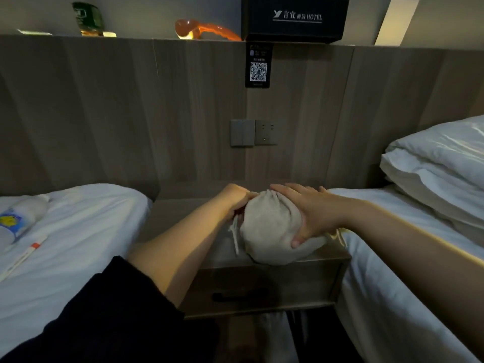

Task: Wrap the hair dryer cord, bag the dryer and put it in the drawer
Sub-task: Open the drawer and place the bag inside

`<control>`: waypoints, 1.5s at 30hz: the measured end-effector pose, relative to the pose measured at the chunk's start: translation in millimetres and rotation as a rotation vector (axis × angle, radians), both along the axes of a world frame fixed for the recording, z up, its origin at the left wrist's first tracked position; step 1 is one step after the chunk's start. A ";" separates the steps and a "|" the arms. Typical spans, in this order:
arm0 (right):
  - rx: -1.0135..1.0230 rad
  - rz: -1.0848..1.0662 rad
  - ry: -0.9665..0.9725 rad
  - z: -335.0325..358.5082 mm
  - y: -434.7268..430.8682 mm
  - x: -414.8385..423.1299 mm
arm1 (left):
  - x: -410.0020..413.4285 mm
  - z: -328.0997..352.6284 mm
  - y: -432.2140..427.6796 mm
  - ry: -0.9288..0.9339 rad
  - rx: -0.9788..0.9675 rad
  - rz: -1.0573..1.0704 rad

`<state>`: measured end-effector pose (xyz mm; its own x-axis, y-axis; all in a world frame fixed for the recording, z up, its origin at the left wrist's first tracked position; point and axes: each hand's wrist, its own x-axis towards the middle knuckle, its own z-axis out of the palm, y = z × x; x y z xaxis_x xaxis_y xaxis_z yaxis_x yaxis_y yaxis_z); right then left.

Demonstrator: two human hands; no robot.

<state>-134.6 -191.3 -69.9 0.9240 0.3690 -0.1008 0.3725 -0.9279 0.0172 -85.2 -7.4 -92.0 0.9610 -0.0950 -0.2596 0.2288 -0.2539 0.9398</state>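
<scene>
A bulging grey drawstring bag point(269, 229) lies on top of the nightstand point(183, 218) between two beds; the hair dryer itself is hidden inside it. My left hand point(235, 199) grips the bag's far left end with curled fingers, where white drawstrings point(235, 237) hang down. My right hand point(311, 210) rests over the right side of the bag, fingers spread across the top and thumb pressed low on the cloth. The nightstand's drawer point(262, 292) with a dark handle point(241, 296) sits shut below the bag.
White beds flank the nightstand, the left bed point(78, 231) carrying a plastic bottle point(21, 218) and a pen-like stick point(26, 255), the right bed point(392, 284) with pillows point(440, 163). Wall switches and a socket point(254, 132) are on the wooden headboard panel. A black box point(293, 18) stands on the ledge above.
</scene>
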 end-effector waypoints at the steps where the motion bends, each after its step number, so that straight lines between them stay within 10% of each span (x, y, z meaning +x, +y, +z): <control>1: 0.016 0.004 0.041 -2.0 -1.4 2.0 | -1.4 -6.5 1.2 0.005 0.024 -0.013; 12: 0.836 -0.083 -0.146 -44.9 -2.0 -8.3 | -22.1 -57.7 11.8 -0.122 -0.212 0.083; 20: 1.346 -0.595 -0.426 -35.5 -13.9 -18.8 | -68.1 -114.7 26.5 -0.585 0.327 -0.080; 23: 1.408 -0.655 -0.420 -35.3 -19.7 -30.7 | -89.6 -131.2 24.6 -1.013 0.737 -0.254; 26: 1.421 -0.628 -0.419 -37.4 -16.0 -44.4 | -99.3 -159.1 19.3 -0.668 1.043 -0.553; 29: 1.411 -0.605 -0.403 -36.2 -10.5 -56.3 | -101.2 -179.0 21.2 -0.386 1.046 -0.555; 37: 1.419 -0.497 -0.370 -36.3 -4.1 -76.0 | -111.0 -155.2 18.0 -0.389 1.209 -0.750; 43: 1.421 -0.438 -0.334 -38.1 0.0 -74.1 | -137.1 -147.9 25.6 -1.300 0.894 -0.538; 45: 1.454 -0.429 -0.306 -38.5 1.3 -72.9 | -137.3 -145.2 26.0 -1.116 0.845 -0.462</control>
